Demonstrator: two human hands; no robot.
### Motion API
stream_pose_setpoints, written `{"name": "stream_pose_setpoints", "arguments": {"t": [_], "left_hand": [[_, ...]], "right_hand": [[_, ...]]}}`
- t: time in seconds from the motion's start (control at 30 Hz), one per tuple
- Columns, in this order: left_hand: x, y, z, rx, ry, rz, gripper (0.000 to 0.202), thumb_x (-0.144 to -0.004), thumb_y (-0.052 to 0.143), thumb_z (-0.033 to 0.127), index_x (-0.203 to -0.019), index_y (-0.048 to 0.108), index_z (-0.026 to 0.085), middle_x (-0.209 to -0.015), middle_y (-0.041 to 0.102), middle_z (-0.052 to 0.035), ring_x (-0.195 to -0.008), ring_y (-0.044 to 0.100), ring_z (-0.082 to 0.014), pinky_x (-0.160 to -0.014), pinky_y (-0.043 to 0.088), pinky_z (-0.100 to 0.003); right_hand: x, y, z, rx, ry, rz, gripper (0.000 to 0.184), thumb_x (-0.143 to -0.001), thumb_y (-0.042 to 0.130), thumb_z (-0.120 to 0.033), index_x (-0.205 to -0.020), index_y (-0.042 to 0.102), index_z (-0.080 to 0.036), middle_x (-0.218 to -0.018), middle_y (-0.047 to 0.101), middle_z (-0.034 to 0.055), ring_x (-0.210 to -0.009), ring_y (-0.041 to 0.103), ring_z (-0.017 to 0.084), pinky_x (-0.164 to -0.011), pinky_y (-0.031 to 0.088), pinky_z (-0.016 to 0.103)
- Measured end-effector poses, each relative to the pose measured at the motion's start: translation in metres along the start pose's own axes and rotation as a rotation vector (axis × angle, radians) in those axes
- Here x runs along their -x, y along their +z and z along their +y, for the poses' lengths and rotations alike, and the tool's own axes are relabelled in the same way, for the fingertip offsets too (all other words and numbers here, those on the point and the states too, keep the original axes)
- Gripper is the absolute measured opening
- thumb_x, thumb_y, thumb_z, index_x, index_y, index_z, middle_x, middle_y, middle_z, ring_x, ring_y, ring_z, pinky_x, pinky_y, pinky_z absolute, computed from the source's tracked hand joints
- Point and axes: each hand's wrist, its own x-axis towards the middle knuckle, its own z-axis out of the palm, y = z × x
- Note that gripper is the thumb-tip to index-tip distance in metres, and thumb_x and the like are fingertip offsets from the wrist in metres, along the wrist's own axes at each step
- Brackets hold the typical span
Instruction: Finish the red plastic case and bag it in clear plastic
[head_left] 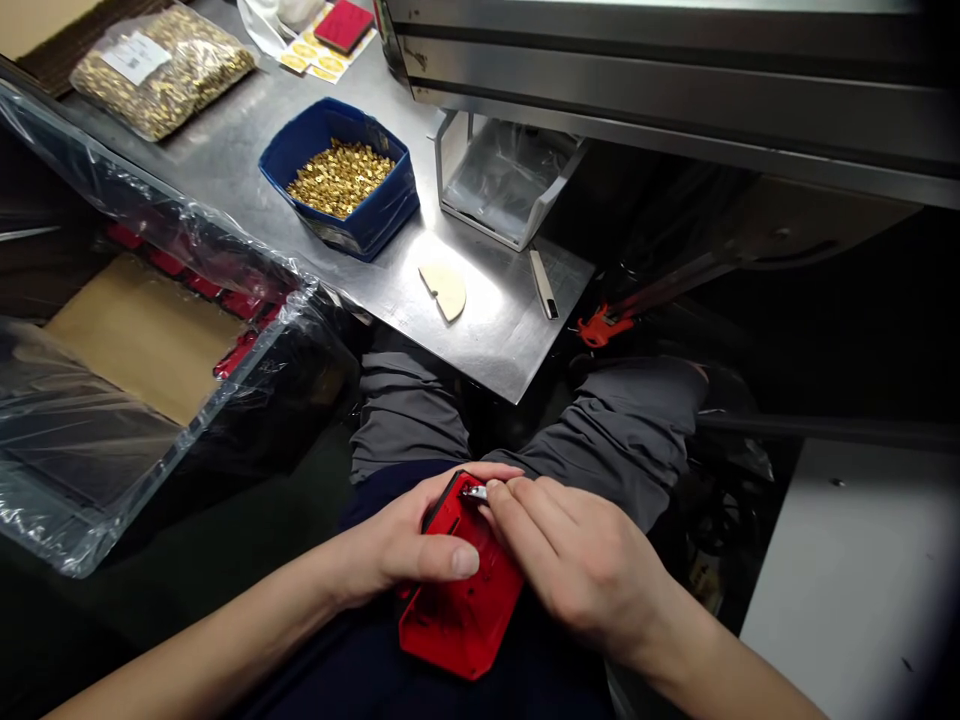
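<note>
Red housing [461, 620] shows in front of navy clothing [551, 660] on my feed; I see the left hand [427, 540] clasping its side while the right hand [574, 550] pinches a small silvery piece [476, 492] at its far end, near the metal table [510, 350].

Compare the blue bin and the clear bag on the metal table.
The blue bin is opaque and open-topped; the clear bag is see-through. The bin stands upright; the bag lies flat, a white label on it. The bin sits nearer the person than the bag. Both hold many small gold-coloured pieces.
</note>
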Motion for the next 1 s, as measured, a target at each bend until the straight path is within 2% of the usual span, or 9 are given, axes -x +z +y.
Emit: {"name": "stream_pose_setpoints", "arguments": {"t": [0.1,0.17,0.23,0.33,0.43,0.57,0.7,0.87,1.0], "left_hand": [[0.0,-0.001,-0.002,0.029,-0.008,-0.004,0.082,-0.074,0.083,0.041,-0.145,0.046,0.024,-0.131,0.062,-0.0095,-0.116,0.06,-0.0259,-0.098,0.046,-0.036],[0.0,-0.003,-0.003,0.07,-0.025,-0.02,0.087,-0.073,0.083,0.041,-0.148,0.043,0.023,-0.129,0.064,-0.0104,-0.112,0.062,-0.0251,-0.094,0.048,-0.034],[0.0,-0.005,-0.004,0.1,-0.052,-0.015,0.092,-0.073,0.083,0.042,-0.151,0.038,0.023,-0.127,0.066,-0.0117,-0.107,0.065,-0.0238,-0.089,0.05,-0.033],[0.002,-0.007,-0.003,0.104,-0.104,0.008,0.101,-0.071,0.085,0.044,-0.155,0.031,0.023,-0.132,0.065,-0.016,-0.113,0.065,-0.0281,-0.094,0.05,-0.038],[0.002,-0.008,0.0,0.098,-0.125,0.018,0.103,-0.07,0.085,0.044,-0.155,0.031,0.022,-0.138,0.062,-0.0193,-0.121,0.062,-0.0325,-0.101,0.047,-0.045],[0.003,-0.01,0.0,0.092,-0.131,0.024,0.102,-0.069,0.086,0.045,-0.154,0.034,0.022,-0.138,0.062,-0.0183,-0.12,0.062,-0.0323,-0.099,0.048,-0.043],[0.003,-0.01,-0.002,0.079,-0.065,0.048,0.097,-0.07,0.086,0.046,-0.152,0.038,0.022,-0.124,0.067,-0.0133,-0.105,0.066,-0.0269,-0.089,0.051,-0.036],[0.005,-0.004,-0.008,0.046,0.054,0.087,0.117,-0.062,0.092,0.052,-0.156,0.027,0.028,-0.145,0.053,-0.0167,-0.13,0.054,-0.0403,-0.112,0.036,-0.056],[0.01,0.003,-0.014,-0.044,0.096,0.169,0.134,-0.042,0.098,0.051,-0.154,0.028,0.032,-0.138,0.059,-0.0129,-0.125,0.059,-0.0398,-0.113,0.035,-0.055]], "right_hand": [[0.002,0.003,0.005,-0.13,-0.008,-0.014,0.016,-0.096,0.054,-0.007,-0.101,0.069,-0.007,-0.084,0.073,0.0118,-0.076,0.069,0.024,-0.065,0.057,0.036],[0.005,0.006,0.012,-0.347,0.079,0.006,0.015,-0.097,0.055,-0.011,-0.108,0.066,-0.011,-0.089,0.073,0.0088,-0.079,0.069,0.021,-0.07,0.058,0.032],[0.009,0.011,0.022,-0.538,0.295,0.113,0.016,-0.097,0.061,-0.017,-0.113,0.064,-0.018,-0.093,0.073,0.0035,-0.079,0.069,0.015,-0.071,0.057,0.026],[0.014,0.021,0.035,-0.644,0.711,0.32,0.014,-0.093,0.069,-0.025,-0.106,0.065,-0.025,-0.085,0.07,-0.0031,-0.069,0.066,0.011,-0.065,0.053,0.022],[0.014,0.031,0.04,-0.757,0.917,0.35,0.012,-0.092,0.07,-0.032,-0.101,0.065,-0.026,-0.08,0.067,-0.0042,-0.066,0.065,0.012,-0.064,0.053,0.023],[0.013,0.034,0.032,-0.866,0.926,0.234,0.014,-0.093,0.069,-0.036,-0.101,0.065,-0.026,-0.085,0.07,-0.002,-0.072,0.065,0.014,-0.065,0.052,0.023],[0.012,0.018,0.016,-0.858,0.93,0.098,0.017,-0.094,0.065,-0.04,-0.098,0.065,-0.024,-0.082,0.069,0.0001,-0.071,0.063,0.015,-0.058,0.048,0.022],[0.004,-0.004,-0.019,-0.914,0.962,0.017,0.016,-0.093,0.062,-0.041,-0.095,0.063,-0.025,-0.066,0.061,-0.0038,-0.051,0.054,0.01,-0.044,0.039,0.019],[-0.008,-0.005,-0.042,-1.011,0.976,-0.098,0.016,-0.094,0.057,-0.039,-0.09,0.063,-0.025,-0.062,0.059,-0.0054,-0.043,0.047,0.008,-0.04,0.033,0.02]]}}
